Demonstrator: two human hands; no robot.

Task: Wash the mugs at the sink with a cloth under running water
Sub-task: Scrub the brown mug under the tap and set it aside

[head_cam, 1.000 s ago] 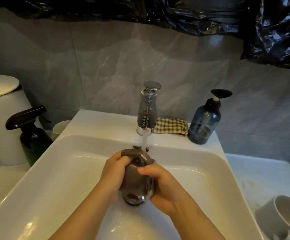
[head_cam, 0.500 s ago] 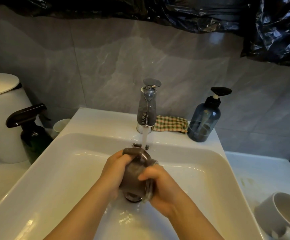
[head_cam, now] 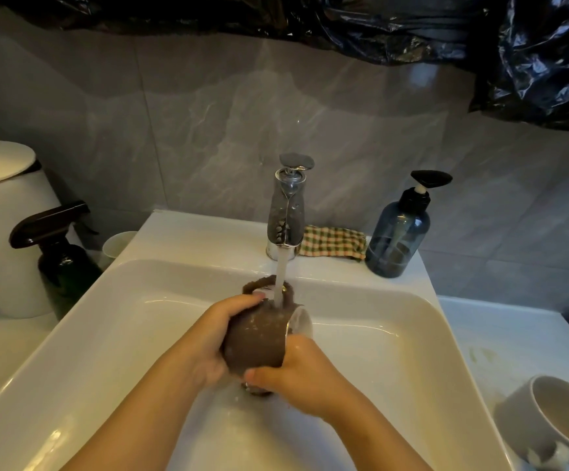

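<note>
Over the white sink point(head_cam: 395, 351) I hold a mug point(head_cam: 298, 322) wrapped in a brown cloth point(head_cam: 256, 338). Only a pale part of the mug shows at the cloth's right side. My left hand point(head_cam: 215, 334) grips the cloth-covered mug from the left. My right hand point(head_cam: 296, 372) grips it from below and the right. Water point(head_cam: 281, 277) runs from the chrome tap point(head_cam: 286, 212) onto the top of the cloth. A second grey mug point(head_cam: 548, 419) lies on its side on the counter at the lower right.
A checked cloth point(head_cam: 334, 241) lies behind the tap beside a blue pump bottle point(head_cam: 398, 239). A dark spray bottle point(head_cam: 59, 256), a small white cup point(head_cam: 118, 244) and a white bin point(head_cam: 1, 226) stand to the left. Black plastic sheeting point(head_cam: 531, 62) hangs above.
My right hand has slid from the upper side of the cloth-wrapped mug down to its lower end. The mug has turned, and its pale part now shows on the right.
</note>
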